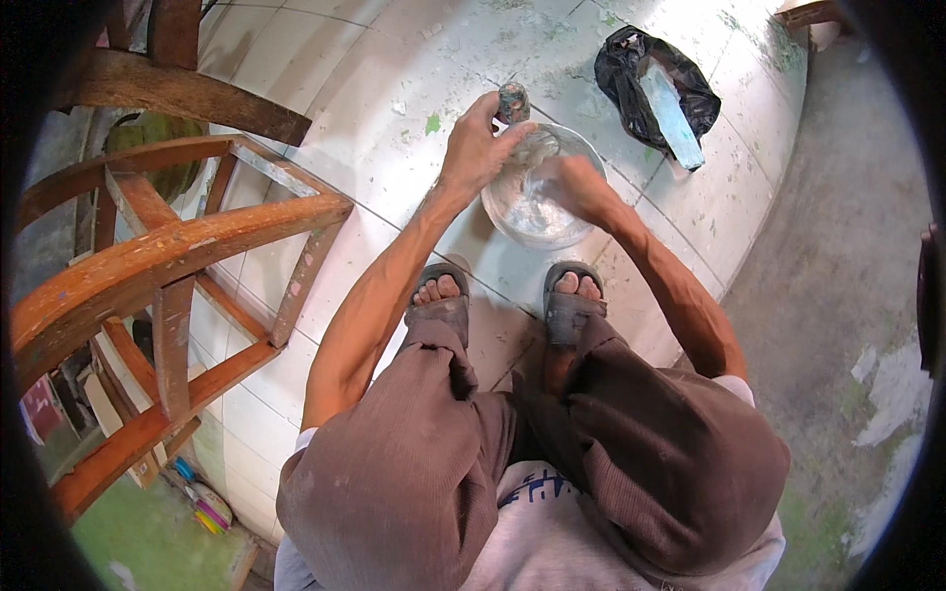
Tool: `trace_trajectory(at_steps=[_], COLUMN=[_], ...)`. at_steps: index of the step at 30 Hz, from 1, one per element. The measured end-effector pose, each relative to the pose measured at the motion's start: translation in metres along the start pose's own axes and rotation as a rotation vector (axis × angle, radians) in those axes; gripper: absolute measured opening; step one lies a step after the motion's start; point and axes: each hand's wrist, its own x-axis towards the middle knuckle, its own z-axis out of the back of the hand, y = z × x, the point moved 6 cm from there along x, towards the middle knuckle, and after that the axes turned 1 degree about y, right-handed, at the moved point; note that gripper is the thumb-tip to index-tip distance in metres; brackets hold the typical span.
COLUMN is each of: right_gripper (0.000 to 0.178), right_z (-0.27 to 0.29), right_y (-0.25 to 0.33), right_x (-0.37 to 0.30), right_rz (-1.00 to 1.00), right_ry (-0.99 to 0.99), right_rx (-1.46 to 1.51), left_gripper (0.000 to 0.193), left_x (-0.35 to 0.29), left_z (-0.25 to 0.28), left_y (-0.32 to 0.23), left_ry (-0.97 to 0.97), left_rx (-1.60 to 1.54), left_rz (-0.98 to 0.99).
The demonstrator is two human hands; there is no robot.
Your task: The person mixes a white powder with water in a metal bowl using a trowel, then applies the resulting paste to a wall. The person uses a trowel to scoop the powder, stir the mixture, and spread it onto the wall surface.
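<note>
The round bowl (525,223) lies between my left hand (473,150), curled at its far-left rim, and my right hand (576,187), blurred over its inside. I cannot tell either's grip.

The left hand (478,150) is at the rim of a round, whitish bowl (524,223); the right hand (576,187), blurred, is over the bowl. Right of it lies a black plastic bag (621,84); left, a brown wooden frame (246,222).

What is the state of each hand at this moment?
Left hand: partly curled at the rim of the whitish bowl, beside a small mottled container; grip cannot be told.
Right hand: blurred over the bowl; open or closed cannot be told.
</note>
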Motion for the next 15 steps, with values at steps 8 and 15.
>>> trace_trajectory(at_steps=[8, 15], right_gripper=[0.009, 0.01], right_z=[0.019, 0.027], right_y=[-0.012, -0.007], right_x=[-0.016, -0.002], right_rz=[-0.119, -0.211], right_ry=[0.008, -0.043], right_rx=[-0.504, -0.458], left_gripper=[0.026, 0.027], left_x=[-0.004, -0.003], left_z=[0.001, -0.002], left_y=[-0.003, -0.003], left_ry=[-0.028, -0.02], left_rx=[-0.034, -0.026], left_rz=[-0.069, -0.073])
